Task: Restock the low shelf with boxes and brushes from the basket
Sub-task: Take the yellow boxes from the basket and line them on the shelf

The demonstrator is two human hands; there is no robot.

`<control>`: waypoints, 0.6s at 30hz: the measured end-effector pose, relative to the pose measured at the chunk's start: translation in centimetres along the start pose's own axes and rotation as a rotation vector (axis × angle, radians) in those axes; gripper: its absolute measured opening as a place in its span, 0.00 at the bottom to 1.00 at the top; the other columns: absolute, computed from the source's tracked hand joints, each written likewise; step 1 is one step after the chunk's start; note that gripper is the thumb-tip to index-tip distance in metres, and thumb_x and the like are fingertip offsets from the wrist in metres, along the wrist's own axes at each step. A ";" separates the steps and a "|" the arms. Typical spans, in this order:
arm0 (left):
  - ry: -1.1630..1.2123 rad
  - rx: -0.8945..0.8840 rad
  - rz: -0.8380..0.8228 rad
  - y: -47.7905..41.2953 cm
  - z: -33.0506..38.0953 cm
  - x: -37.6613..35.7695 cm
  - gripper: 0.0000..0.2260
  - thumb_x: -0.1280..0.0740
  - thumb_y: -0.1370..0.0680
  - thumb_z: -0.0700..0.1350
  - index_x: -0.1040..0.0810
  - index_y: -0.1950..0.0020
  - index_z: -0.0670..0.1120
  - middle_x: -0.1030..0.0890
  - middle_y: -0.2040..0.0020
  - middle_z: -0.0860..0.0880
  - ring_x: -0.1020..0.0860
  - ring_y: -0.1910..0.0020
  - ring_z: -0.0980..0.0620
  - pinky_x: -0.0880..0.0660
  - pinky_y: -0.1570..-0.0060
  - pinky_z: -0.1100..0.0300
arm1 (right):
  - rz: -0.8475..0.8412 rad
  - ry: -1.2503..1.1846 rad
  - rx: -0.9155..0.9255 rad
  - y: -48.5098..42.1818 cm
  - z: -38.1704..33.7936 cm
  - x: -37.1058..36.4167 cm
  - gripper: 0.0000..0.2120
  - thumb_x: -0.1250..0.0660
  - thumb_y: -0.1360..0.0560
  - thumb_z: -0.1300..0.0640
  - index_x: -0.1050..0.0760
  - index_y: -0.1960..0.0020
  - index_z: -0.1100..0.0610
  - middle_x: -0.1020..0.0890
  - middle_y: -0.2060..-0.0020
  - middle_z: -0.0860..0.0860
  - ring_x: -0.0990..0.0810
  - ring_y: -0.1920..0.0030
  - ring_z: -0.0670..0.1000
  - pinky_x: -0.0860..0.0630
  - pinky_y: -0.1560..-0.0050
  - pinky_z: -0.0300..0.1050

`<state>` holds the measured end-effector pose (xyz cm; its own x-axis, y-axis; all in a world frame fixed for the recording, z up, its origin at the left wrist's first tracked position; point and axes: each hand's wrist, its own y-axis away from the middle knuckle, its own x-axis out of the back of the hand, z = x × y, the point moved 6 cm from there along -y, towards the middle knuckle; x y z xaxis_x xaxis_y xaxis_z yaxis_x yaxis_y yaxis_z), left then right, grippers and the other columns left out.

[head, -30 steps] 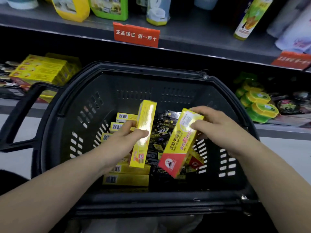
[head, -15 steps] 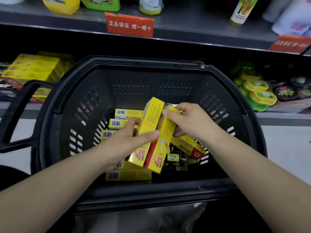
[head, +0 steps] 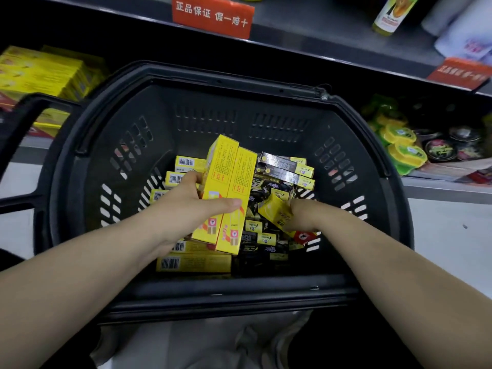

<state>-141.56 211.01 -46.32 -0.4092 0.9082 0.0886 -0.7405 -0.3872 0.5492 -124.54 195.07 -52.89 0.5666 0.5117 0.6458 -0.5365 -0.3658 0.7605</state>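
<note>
Holding two yellow boxes (head: 226, 193) upright, side by side, in the left hand (head: 186, 206), thumb across the fronts, fingers curled behind. At three o'clock of them, gripping a third box (head: 275, 211) with the right hand (head: 302, 215), fingers curled round it, down among black packets (head: 266, 235). All inside the basket (head: 239, 288), plenty more lying there. Nothing carried yet to the shelf stack (head: 40, 73) at ten o'clock. Early days, likely.

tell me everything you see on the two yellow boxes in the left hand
The two yellow boxes are long, slim cartons, seemingly glossy card, with small red print and red-orange graphics at their lower ends. They stand side by side, nearly upright, over the other stock inside the black basket. The left hand grips them, thumb across their faces.
</note>
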 end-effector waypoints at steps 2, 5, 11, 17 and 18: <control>-0.001 -0.004 0.003 0.0 0.0 0.1 0.28 0.25 0.33 0.50 0.33 0.37 0.51 0.18 0.52 0.54 0.19 0.52 0.52 0.24 0.47 0.51 | 0.020 -0.054 0.010 -0.6 0.1 -0.3 0.35 0.34 0.25 0.48 0.45 0.26 0.59 0.31 0.31 0.56 0.26 0.39 0.55 0.28 0.48 0.43; -0.008 0.004 0.010 0.1 -0.2 0.5 0.25 0.25 0.33 0.50 0.34 0.41 0.53 0.19 0.52 0.54 0.20 0.52 0.54 0.25 0.50 0.54 | 0.057 0.038 0.024 -0.8 0.2 -0.2 0.31 0.34 0.25 0.46 0.40 0.27 0.57 0.30 0.32 0.55 0.27 0.38 0.55 0.28 0.47 0.44; 0.046 0.002 0.030 0.2 -0.1 1.4 0.13 0.26 0.31 0.47 0.23 0.49 0.51 0.15 0.59 0.55 0.18 0.60 0.59 0.26 0.64 0.66 | 0.278 -0.002 0.063 1.1 -0.7 3.8 0.15 0.32 0.32 0.44 0.32 0.63 0.54 0.28 0.66 0.48 0.29 0.66 0.48 0.34 0.70 0.41; 0.139 0.005 0.041 1.0 0.7 2.2 0.26 0.24 0.39 0.52 0.24 0.44 0.50 0.16 0.49 0.49 0.20 0.47 0.48 0.25 0.43 0.46 | 0.153 -1.151 0.307 5.0 -4.5 5.0 0.09 0.31 0.30 0.50 0.21 0.53 0.54 0.15 0.55 0.50 0.17 0.52 0.51 0.22 0.51 0.44; 0.144 0.001 0.035 1.4 1.0 2.4 0.31 0.23 0.43 0.55 0.24 0.43 0.50 0.17 0.47 0.48 0.20 0.45 0.46 0.27 0.41 0.44 | 0.133 -1.256 0.355 5.7 -5.4 5.0 0.08 0.31 0.29 0.52 0.21 0.52 0.54 0.15 0.55 0.51 0.17 0.52 0.51 0.21 0.51 0.45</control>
<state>-142.99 212.81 -44.51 -0.5068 0.8620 -0.0124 -0.7241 -0.4179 0.5487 -128.19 199.75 -45.67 0.8184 -0.5415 0.1924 -0.5495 -0.6393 0.5379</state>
